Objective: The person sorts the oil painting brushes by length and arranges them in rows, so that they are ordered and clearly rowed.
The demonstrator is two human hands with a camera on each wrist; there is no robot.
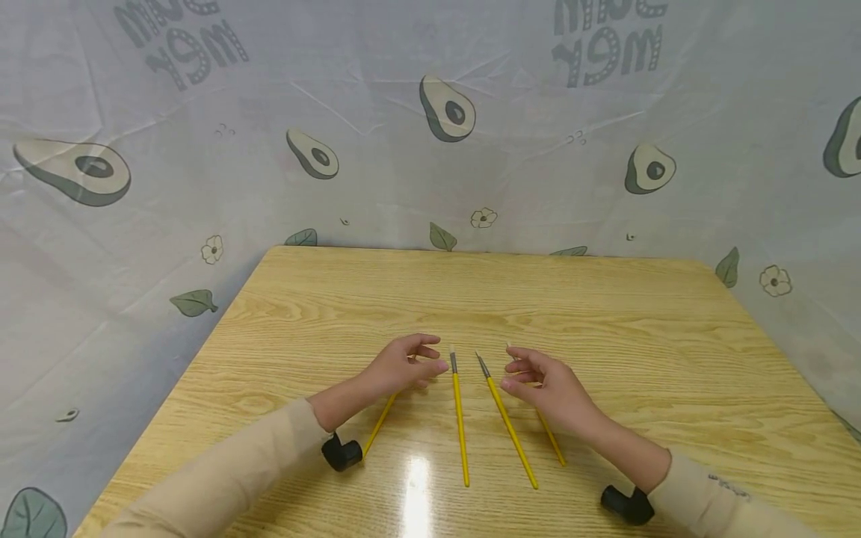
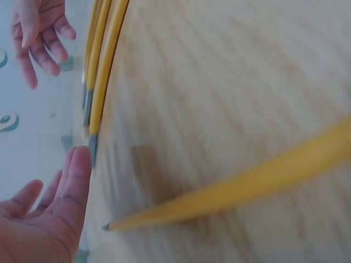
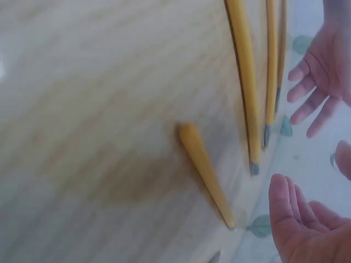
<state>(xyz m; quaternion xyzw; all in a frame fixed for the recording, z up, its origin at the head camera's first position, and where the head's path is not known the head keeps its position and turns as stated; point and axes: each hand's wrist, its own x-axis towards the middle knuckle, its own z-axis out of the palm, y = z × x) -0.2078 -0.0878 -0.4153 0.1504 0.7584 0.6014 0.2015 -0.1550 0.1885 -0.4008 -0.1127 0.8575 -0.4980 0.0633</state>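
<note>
Several yellow-handled paintbrushes lie spread on the wooden table. The left hand (image 1: pixel 403 366) hovers with loosely bent fingers over the leftmost paintbrush (image 1: pixel 380 426), covering its upper part in the head view. Two middle paintbrushes, one nearly straight (image 1: pixel 460 426) and one slanted (image 1: pixel 511 433), lie between the hands with grey ferrules pointing away. Over the rightmost paintbrush (image 1: pixel 551 439) is the right hand (image 1: pixel 548 385), its fingers loosely bent and partly hiding that brush. Both wrist views show the left hand (image 2: pixel 55 213) and right hand (image 3: pixel 310 224) holding nothing, fingers apart from the brushes.
The wooden table (image 1: pixel 471 299) reaches back to a pale curtain (image 1: pixel 377 164) printed with avocados, leaves and flowers. Black wrist devices sit below the left sleeve (image 1: pixel 269 441) and the right sleeve (image 1: pixel 706 486). Light reflects off the table's front.
</note>
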